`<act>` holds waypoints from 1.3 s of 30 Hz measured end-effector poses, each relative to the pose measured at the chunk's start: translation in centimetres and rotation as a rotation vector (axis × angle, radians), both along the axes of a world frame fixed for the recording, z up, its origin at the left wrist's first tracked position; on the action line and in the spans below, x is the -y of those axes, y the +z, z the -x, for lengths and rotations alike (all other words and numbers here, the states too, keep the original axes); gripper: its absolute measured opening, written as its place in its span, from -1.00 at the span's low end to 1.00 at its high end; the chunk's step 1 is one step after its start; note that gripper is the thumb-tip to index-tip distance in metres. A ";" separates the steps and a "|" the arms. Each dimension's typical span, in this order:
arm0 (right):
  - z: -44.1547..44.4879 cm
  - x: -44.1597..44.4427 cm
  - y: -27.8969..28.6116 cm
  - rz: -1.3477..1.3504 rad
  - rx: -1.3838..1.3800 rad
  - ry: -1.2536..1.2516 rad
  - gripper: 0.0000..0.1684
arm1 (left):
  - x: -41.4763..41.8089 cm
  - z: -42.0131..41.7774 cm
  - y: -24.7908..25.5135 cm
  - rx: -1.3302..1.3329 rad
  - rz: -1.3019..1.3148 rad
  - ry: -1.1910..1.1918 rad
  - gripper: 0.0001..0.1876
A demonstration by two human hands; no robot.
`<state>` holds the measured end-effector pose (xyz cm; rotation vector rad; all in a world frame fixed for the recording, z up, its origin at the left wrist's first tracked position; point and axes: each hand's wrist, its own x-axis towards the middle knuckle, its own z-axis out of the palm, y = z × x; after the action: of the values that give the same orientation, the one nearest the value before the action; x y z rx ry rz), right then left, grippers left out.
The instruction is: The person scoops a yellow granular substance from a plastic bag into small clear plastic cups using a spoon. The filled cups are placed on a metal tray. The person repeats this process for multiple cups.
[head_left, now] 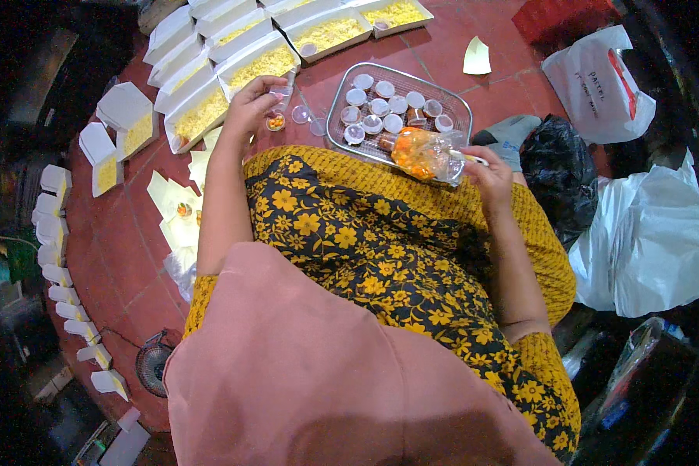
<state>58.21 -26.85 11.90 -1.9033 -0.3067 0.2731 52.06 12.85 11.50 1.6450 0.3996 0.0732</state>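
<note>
My left hand (pixel 255 103) pinches a small clear plastic piece (pixel 282 93); whether it is a cup or a bag, I cannot tell. Just below it a small cup with orange bits (pixel 275 122) stands on the floor, with clear round lids (pixel 301 114) beside it. In my right hand (pixel 491 175) is a thin white handle (pixel 469 157), its far end reaching into a clear plastic bag of chopped orange vegetables (pixel 415 154). That bag lies over the near rim of a wire-mesh basket (pixel 465 103). Several lidded small cups (pixel 379 107) sit inside the basket.
Open white cardboard boxes of yellow rice or noodles (pixel 326 35) stand in rows on the red tiled floor (pixel 102 233). Paper sheets (pixel 169 201) lie at left, near a small fan (pixel 154 364). A black plastic bag (pixel 559 172) and white bags (pixel 646 239) are at right.
</note>
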 end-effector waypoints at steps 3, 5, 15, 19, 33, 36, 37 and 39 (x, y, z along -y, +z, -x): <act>-0.6 -1.6 -2.1 0.256 0.448 0.172 -0.83 | 2.7 2.8 3.5 0.017 0.609 0.050 -0.71; 0.0 -3.3 0.0 0.549 0.636 0.297 -0.84 | 4.3 5.0 4.0 0.061 0.835 0.029 -0.68; -2.6 -3.1 -6.2 0.029 -0.309 -0.065 -0.85 | 12.3 8.1 3.9 -0.012 1.170 -0.010 -0.72; -1.6 -3.4 -3.6 -0.174 -0.594 -0.122 -0.83 | 15.0 7.3 4.3 -0.124 1.222 0.089 -0.80; -1.1 1.0 -2.7 -0.496 -0.652 -0.270 -0.76 | 20.7 5.3 -0.7 -0.275 0.923 0.016 -0.82; -0.9 1.3 -2.6 -0.535 -0.661 -0.281 -0.76 | 20.8 5.4 -0.7 -0.255 0.874 -0.012 -0.84; -0.8 1.2 -2.5 -0.527 -0.655 -0.291 -0.76 | 20.9 5.4 -0.7 -0.246 0.835 -0.035 -0.85; -0.6 0.9 -2.3 -0.512 -0.642 -0.310 -0.76 | 21.0 5.3 -1.1 -0.218 0.792 -0.051 -0.87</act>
<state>58.85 -27.73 9.63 -1.2507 0.3247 0.5197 46.72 -8.14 10.39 0.8785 0.4738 -0.2762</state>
